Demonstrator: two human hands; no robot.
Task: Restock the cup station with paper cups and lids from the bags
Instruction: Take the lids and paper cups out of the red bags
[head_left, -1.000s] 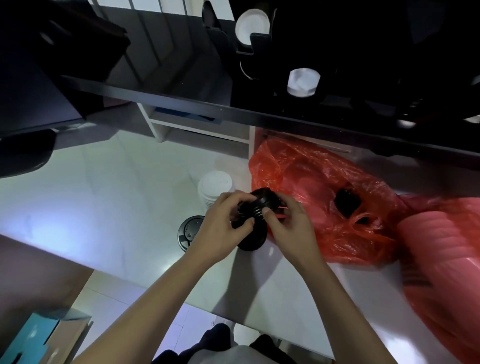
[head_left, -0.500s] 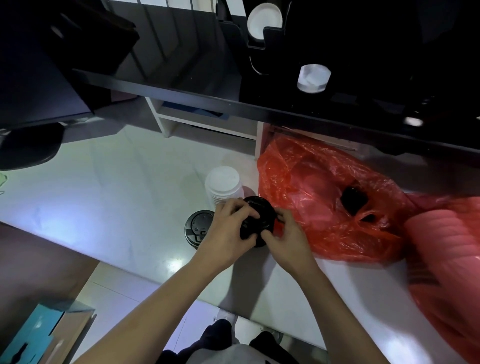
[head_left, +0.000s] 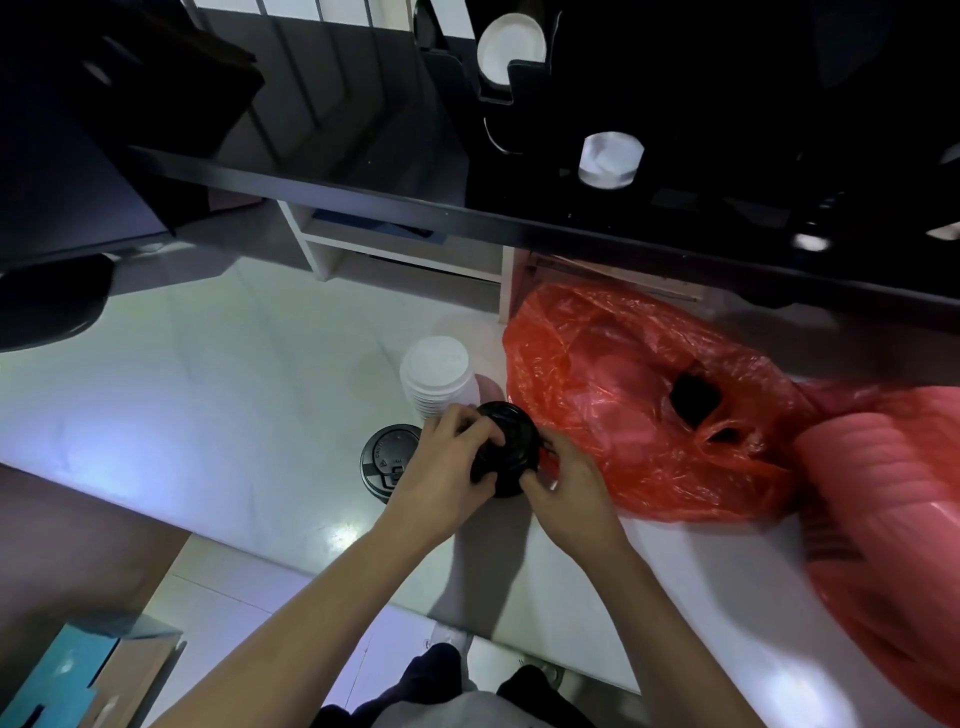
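White bench (head_left: 218, 395) holds most of the job undone. Both hands, left hand (head_left: 441, 467) and right hand (head_left: 566, 483), curl around a stack of black lids (head_left: 506, 449) just beside the red bag (head_left: 649, 405). White lids (head_left: 439, 376) and one black lid (head_left: 387, 460) wait near the stack; the dark cup station (head_left: 613, 161) beyond looks mostly unfilled.

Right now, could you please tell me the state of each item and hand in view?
Left hand: gripping black lid stack.
Right hand: gripping it too.
Black lid stack: held between both hands.
Single black lid: flat on counter.
White lid stack: upright.
Red bag: crumpled, open.
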